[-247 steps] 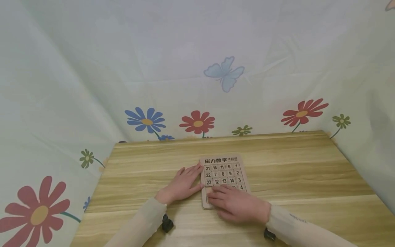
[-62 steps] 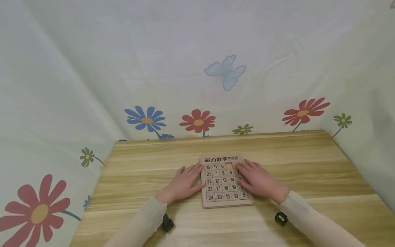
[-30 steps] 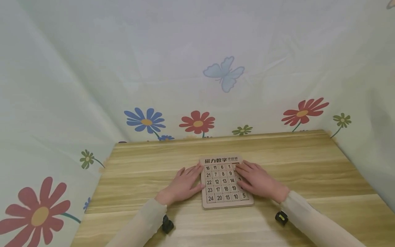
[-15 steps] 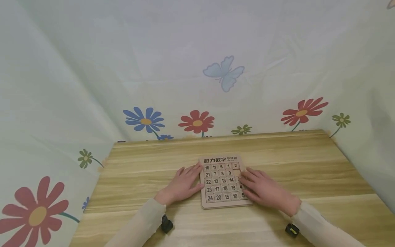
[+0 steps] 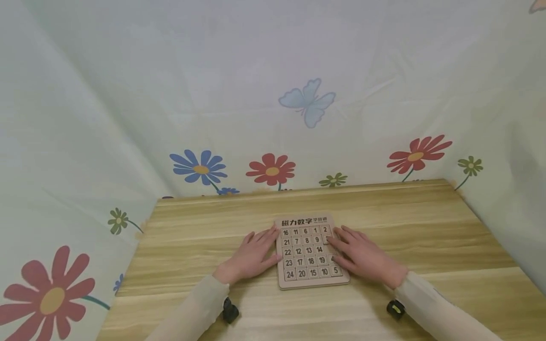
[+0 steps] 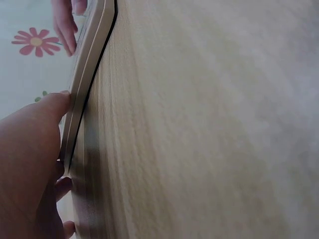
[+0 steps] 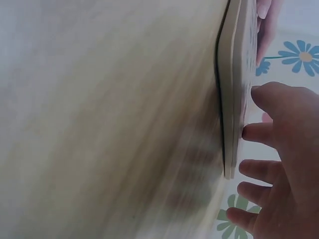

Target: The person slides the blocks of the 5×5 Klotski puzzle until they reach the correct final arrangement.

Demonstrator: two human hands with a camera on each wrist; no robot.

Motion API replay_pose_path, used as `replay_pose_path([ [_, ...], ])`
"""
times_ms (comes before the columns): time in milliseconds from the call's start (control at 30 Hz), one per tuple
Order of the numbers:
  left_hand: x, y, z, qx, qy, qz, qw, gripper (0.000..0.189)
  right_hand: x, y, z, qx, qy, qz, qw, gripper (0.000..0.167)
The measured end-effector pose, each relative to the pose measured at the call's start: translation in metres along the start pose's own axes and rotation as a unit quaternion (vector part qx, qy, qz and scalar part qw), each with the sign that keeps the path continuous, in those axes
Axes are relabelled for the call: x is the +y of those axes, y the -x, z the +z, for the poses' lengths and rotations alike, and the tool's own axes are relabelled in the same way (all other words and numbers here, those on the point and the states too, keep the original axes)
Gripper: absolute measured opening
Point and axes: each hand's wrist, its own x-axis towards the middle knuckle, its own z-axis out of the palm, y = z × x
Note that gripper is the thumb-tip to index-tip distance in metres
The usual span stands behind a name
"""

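The magnetic number sliding puzzle (image 5: 309, 255) lay flat on the wood-grain bench (image 5: 204, 218), its printed title (image 5: 304, 221) at the puzzle's twelve o'clock. Tile 16 (image 5: 286, 233) sat toward eleven o'clock, tile 2 (image 5: 325, 230) toward one, tile 5 (image 5: 336, 271) toward five and tile 24 (image 5: 290, 274) toward seven. At nine o'clock rested the left hand (image 5: 251, 254), its grip spread, the thumb touching the puzzle's edge. At three o'clock the right hand (image 5: 366, 256) reached over the opposite edge, its grip likewise spread, one fingertip at a right-column tile (image 5: 326, 241) in the second row, the number mostly covered. Beyond, toward twelve o'clock, hung a floral backdrop (image 5: 239, 113) with a pale blue butterfly (image 5: 308, 103).
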Motion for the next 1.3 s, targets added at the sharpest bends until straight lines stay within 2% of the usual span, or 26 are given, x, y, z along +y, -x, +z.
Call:
replay_pose_path([
  [133, 0.001, 0.002, -0.001, 0.000, -0.001, -0.001, 1.0000, 0.075, -0.004, 0.006, -0.002, 0.003, 0.005, -0.017, 0.9998, 0.053],
  [267, 0.000, 0.001, 0.000, -0.004, -0.006, -0.006, 1.0000, 0.077, -0.008, 0.021, -0.001, 0.010, 0.017, -0.043, 0.9989, 0.047],
  [400, -0.001, 0.000, 0.002, -0.011, -0.017, -0.014, 0.9997, 0.079, -0.010, 0.032, 0.000, 0.006, 0.014, -0.045, 0.9989, 0.047],
  [633, -0.002, 0.001, 0.001, -0.003, -0.006, -0.005, 1.0000, 0.078, -0.006, 0.026, 0.001, 0.022, 0.006, -0.041, 0.9989, 0.049],
  [833, 0.000, 0.002, 0.000, -0.002, -0.004, -0.002, 1.0000, 0.077, -0.005, 0.020, -0.001, 0.011, 0.005, -0.030, 0.9995, 0.051],
  [1000, 0.000, 0.000, 0.002, -0.003, -0.010, -0.001, 0.9999, 0.077, -0.011, 0.035, -0.006, 0.018, 0.018, -0.058, 0.9980, 0.049],
  [1167, 0.000, 0.001, 0.002, -0.004, -0.007, -0.005, 1.0000, 0.077, -0.016, 0.054, -0.009, 0.004, 0.015, -0.089, 0.9959, 0.047],
  [1300, 0.001, 0.001, 0.002, -0.003, -0.008, -0.007, 0.9999, 0.077, -0.016, 0.059, -0.007, -0.001, 0.000, -0.070, 0.9976, 0.050],
])
